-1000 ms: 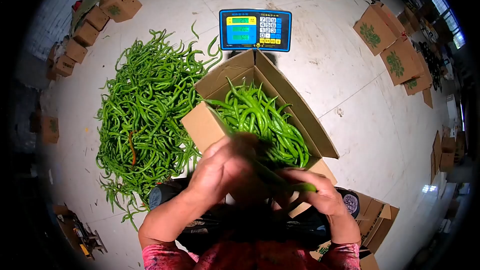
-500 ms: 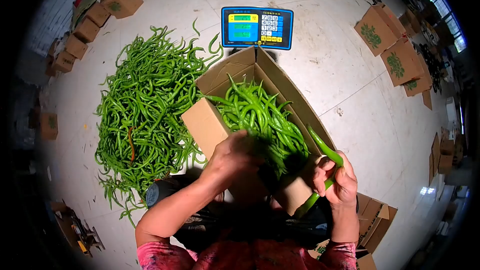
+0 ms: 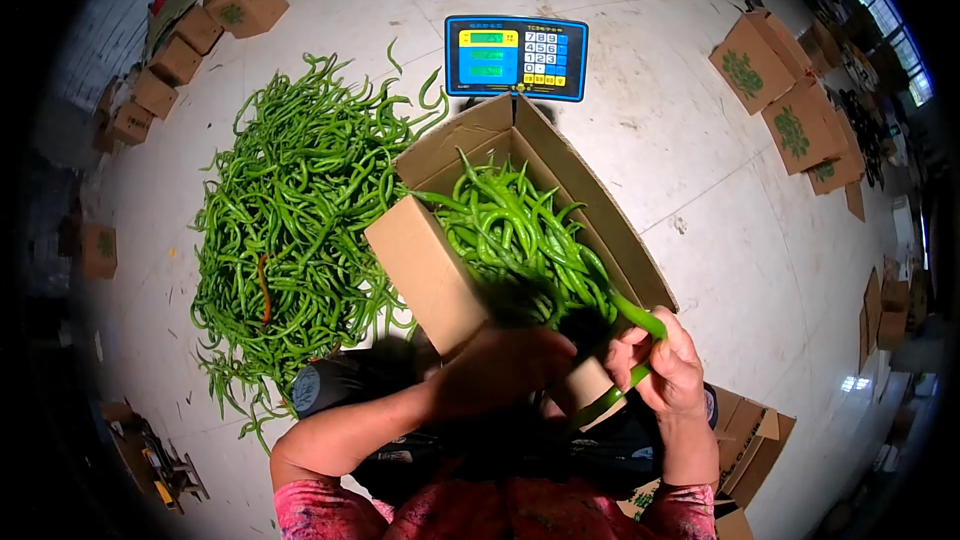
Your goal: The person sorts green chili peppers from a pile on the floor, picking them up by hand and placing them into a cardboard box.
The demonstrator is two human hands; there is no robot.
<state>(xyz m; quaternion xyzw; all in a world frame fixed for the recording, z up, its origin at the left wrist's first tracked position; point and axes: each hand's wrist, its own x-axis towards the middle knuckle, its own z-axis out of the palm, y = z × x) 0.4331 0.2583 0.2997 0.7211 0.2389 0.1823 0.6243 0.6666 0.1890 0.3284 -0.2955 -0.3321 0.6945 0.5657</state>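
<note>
My right hand (image 3: 668, 365) is closed around long green chili peppers (image 3: 638, 316) at the box's near right corner. One pepper end points up toward the box, and another green length (image 3: 598, 408) sticks out below the fingers. My left hand (image 3: 515, 365) is over the near end of the open cardboard box (image 3: 420, 265), in deep shadow, so its fingers are hard to make out. Inside the box lies a heap of green chili peppers (image 3: 520, 220). To the left, a large pile of green peppers (image 3: 300, 200) covers the floor, with one reddish pepper (image 3: 264, 288) among them.
A blue-framed digital scale display (image 3: 516, 58) stands just beyond the box. Printed cartons (image 3: 790, 125) are at the right, and more cartons (image 3: 175, 58) line the upper left. Flattened cardboard (image 3: 750, 440) lies by my right forearm. A few loose peppers (image 3: 432, 90) rest near the pile.
My left hand has moved back toward me and slightly right, from the box's side flap to its near end. My right hand has shifted slightly left with its peppers.
</note>
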